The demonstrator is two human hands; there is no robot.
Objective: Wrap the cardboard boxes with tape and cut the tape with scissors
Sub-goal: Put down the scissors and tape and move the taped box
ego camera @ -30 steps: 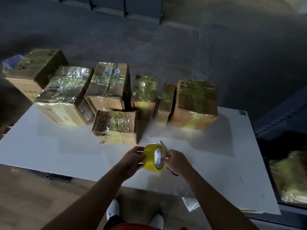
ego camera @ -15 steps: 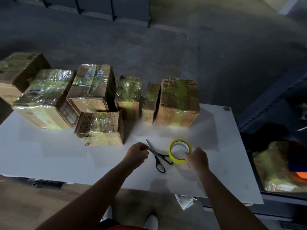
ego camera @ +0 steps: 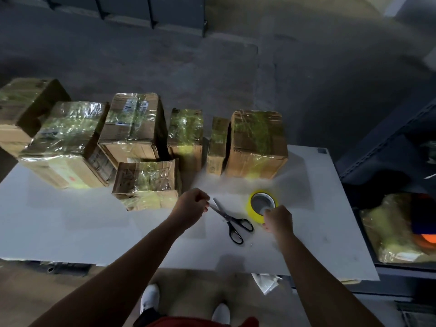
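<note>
Tape roll [ego camera: 250, 207] now laid flat right of scissors [ego camera: 232, 219]; right hand [ego camera: 278, 220] pinches its near rim. Left hand [ego camera: 191, 206] curled, hold unclear. Scissors next, probably.

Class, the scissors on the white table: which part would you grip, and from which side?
Grip the scissors by their black handle loops, coming from the near side: they lie flat, loops toward the person, blades pointing away toward the left hand.

the scene was dim; the white tabletop [ego camera: 70, 227] was brightest, glare glinted off the wrapped boxes [ego camera: 132, 123], and frame edges bowed and blurred.
</note>
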